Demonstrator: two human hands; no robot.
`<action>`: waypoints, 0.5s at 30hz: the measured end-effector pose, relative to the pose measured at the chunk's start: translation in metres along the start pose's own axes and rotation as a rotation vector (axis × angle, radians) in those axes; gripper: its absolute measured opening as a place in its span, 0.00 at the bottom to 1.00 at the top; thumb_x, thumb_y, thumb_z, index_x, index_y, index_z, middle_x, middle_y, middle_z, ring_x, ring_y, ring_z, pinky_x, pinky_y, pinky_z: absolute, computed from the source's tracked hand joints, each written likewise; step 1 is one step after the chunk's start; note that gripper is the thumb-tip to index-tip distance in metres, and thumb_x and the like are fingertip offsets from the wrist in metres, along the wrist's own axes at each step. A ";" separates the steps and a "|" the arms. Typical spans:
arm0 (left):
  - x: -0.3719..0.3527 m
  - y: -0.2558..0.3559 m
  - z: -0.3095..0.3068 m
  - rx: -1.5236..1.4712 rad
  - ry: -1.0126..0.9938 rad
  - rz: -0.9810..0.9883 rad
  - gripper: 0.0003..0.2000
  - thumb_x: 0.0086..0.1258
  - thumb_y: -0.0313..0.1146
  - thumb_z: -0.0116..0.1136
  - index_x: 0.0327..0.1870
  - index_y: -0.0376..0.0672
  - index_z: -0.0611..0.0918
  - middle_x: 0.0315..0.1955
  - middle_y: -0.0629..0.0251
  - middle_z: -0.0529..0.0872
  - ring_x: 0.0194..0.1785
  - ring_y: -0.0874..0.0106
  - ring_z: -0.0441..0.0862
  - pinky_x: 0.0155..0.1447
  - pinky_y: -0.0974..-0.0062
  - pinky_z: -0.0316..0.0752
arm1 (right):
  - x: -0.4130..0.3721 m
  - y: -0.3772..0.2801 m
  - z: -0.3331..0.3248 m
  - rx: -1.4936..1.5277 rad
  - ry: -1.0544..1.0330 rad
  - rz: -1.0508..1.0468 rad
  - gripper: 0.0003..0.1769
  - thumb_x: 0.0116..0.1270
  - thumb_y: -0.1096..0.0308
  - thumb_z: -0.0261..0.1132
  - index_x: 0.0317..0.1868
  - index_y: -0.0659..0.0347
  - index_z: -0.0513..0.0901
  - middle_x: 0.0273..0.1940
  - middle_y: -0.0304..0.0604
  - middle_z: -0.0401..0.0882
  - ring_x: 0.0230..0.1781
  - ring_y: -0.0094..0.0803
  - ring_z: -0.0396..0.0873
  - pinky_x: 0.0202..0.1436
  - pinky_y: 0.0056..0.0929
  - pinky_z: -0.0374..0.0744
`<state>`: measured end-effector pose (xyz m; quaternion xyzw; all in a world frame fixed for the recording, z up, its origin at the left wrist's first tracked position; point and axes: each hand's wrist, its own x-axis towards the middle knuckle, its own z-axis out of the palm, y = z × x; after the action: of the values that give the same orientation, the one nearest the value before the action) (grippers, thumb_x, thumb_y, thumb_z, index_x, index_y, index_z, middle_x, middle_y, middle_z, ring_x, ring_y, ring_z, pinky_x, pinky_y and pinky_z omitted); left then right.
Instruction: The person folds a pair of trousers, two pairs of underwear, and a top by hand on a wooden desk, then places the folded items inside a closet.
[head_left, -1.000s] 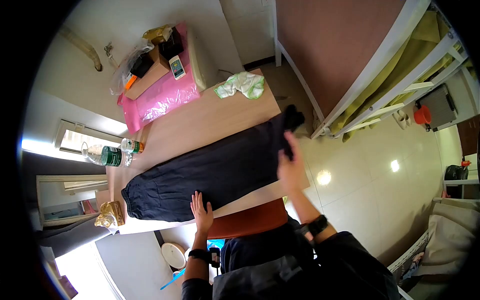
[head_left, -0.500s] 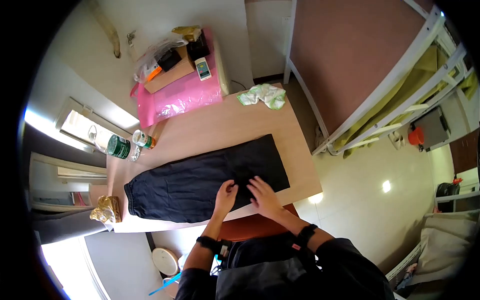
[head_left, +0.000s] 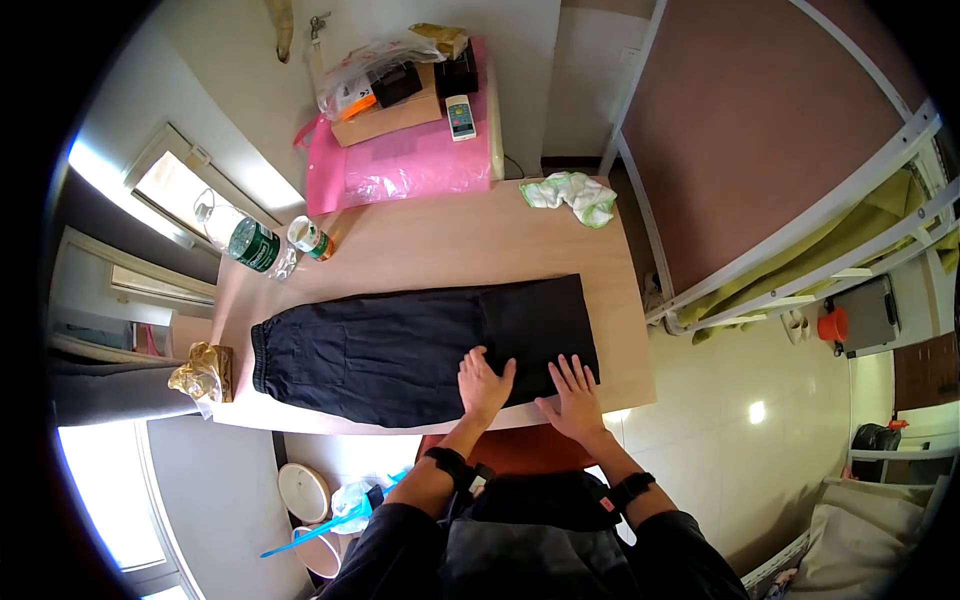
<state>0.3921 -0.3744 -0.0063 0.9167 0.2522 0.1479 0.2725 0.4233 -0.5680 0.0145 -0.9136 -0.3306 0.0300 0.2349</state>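
Note:
Black trousers [head_left: 400, 340] lie flat and folded lengthwise on the wooden table. Their gathered elastic waistband is at the left, and the straight leg end is at the right. My left hand [head_left: 484, 383] rests on the cloth near its front edge, right of the middle, thumb and fingers apart. Close to the lower right corner of the trousers, my right hand [head_left: 575, 398] lies on the fabric with its fingers spread. Neither hand grips anything.
A pink plastic bag [head_left: 400, 178] carrying a cardboard box [head_left: 390, 120] and a remote control [head_left: 460, 117] sits at the back. A white-green cloth [head_left: 570, 197], a large bottle [head_left: 255, 246], a jar [head_left: 311, 238] and a gold tissue box [head_left: 205, 374] line the table [head_left: 420, 260].
My right hand has moved right toward the trouser-leg end, and its fingers have spread flat. The left hand has opened more. The camera view has shifted.

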 end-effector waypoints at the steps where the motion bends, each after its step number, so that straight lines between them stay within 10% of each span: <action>1: 0.001 0.011 -0.002 -0.124 -0.083 -0.131 0.32 0.59 0.48 0.66 0.56 0.32 0.70 0.43 0.44 0.82 0.48 0.48 0.80 0.52 0.57 0.75 | 0.000 -0.001 -0.001 -0.018 0.022 0.018 0.35 0.66 0.53 0.61 0.70 0.59 0.65 0.72 0.51 0.59 0.75 0.51 0.52 0.76 0.52 0.49; 6: 0.037 0.021 -0.005 -0.249 -0.649 -0.474 0.33 0.61 0.48 0.64 0.58 0.28 0.70 0.46 0.39 0.83 0.50 0.48 0.82 0.56 0.62 0.75 | 0.014 0.004 0.004 -0.107 0.031 0.044 0.29 0.73 0.55 0.51 0.70 0.59 0.65 0.72 0.50 0.61 0.75 0.51 0.53 0.75 0.53 0.49; 15: 0.017 0.005 -0.014 -0.565 -0.272 -0.491 0.22 0.61 0.39 0.66 0.50 0.36 0.72 0.39 0.44 0.83 0.44 0.47 0.83 0.49 0.57 0.77 | 0.058 0.007 0.032 -0.171 0.000 0.048 0.31 0.74 0.52 0.50 0.73 0.55 0.62 0.74 0.46 0.57 0.76 0.50 0.50 0.76 0.51 0.47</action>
<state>0.4024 -0.3627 0.0100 0.7291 0.3750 0.0194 0.5722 0.4661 -0.5231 -0.0115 -0.9380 -0.3100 0.0072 0.1552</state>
